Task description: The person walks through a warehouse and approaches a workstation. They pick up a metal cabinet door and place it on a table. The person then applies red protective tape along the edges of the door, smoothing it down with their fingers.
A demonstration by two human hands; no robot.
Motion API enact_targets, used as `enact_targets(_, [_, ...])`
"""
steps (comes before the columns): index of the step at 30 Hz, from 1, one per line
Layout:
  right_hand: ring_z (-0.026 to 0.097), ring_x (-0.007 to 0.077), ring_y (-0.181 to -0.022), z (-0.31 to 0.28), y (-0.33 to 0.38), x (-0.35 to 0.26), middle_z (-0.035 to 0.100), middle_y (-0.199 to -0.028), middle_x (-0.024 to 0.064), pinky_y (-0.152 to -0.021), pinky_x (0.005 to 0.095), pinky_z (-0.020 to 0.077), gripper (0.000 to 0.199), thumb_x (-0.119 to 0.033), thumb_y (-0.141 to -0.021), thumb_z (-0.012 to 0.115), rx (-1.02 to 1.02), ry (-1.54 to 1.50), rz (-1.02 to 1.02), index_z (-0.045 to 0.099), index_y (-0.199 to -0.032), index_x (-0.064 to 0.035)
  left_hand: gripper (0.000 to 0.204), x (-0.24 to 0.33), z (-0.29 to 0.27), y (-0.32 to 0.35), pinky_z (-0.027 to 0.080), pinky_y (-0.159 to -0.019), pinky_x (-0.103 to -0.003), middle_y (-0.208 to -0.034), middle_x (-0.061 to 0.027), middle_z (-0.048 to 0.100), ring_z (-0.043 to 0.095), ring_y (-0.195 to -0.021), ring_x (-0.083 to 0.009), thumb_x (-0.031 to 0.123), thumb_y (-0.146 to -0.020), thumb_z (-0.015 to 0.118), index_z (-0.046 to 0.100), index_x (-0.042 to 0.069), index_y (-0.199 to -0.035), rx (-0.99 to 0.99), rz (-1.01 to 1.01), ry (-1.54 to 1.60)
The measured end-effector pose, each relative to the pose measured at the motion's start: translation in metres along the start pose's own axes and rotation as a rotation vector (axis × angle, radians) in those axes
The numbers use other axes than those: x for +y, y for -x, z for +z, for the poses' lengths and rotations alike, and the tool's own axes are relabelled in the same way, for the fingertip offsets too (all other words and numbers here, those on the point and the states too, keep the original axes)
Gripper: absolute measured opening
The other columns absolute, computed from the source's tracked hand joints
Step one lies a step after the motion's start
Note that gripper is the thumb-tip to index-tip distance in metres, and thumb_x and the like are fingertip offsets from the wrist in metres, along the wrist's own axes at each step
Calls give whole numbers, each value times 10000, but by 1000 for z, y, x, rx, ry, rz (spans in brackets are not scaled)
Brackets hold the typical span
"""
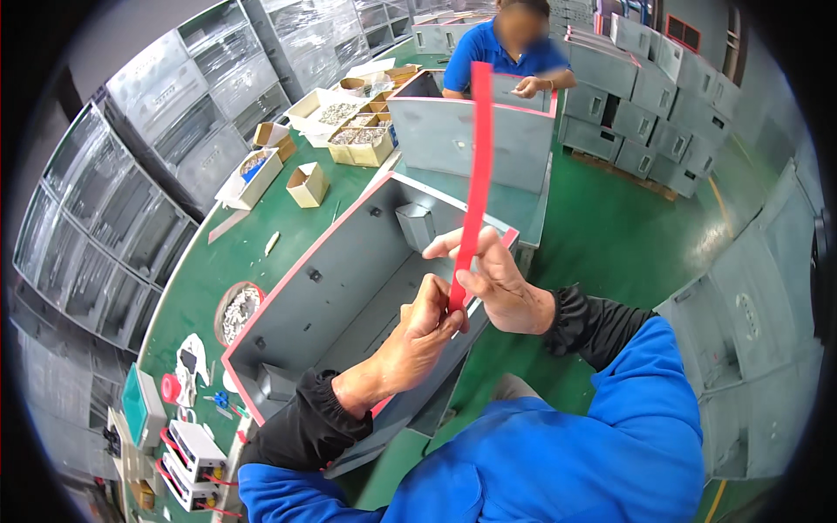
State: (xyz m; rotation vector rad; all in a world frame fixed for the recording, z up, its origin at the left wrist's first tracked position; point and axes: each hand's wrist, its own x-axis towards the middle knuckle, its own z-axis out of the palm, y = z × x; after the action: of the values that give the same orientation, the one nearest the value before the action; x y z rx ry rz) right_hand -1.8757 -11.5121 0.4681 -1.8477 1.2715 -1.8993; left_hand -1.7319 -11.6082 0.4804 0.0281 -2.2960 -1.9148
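Observation:
A long red strip [479,148] stands up from between my hands, its top end free in the air. My left hand [414,327] pinches its lower end between thumb and fingers. Just above, my right hand [497,283] holds the strip between thumb and fingers, with the index finger stretched out to the left. Both hands are over the near right rim of a grey metal box [301,288]. Red edging runs along the box's rim, and small brackets sit on its inner walls. Part of the near rim is hidden behind my hands and left forearm.
Across the green table [305,209], a person in blue [510,52] works at another grey box [471,144]. Cartons of small parts [362,139], a round dish of white pieces [237,314], blue scissors [221,399] and white devices [196,453] lie leftward. Stacked metal boxes [641,105] stand right.

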Motion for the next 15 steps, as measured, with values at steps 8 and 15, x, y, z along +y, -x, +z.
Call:
enact_targets(8, [531, 200, -824, -75, -25, 66, 503, -950, 112, -735, 379, 460, 342, -39, -881, 536, -314, 77, -184, 304, -1120, -114, 120, -2, 3, -61, 393, -710, -238, -890, -30, 494, 441, -762, -82, 79, -970, 402, 354, 91, -1079, 82, -121, 161])
enact_targets(15, [535, 261, -739, -122, -74, 124, 539, -725, 68, -770, 372, 416, 104, 4, -798, 580, -445, 85, -366, 501, -822, -59, 145, -23, 32, -125, 406, -741, -241, -918, -19, 441, 412, -801, -81, 70, -946, 428, 327, 68, -1050, 481, -247, 266])
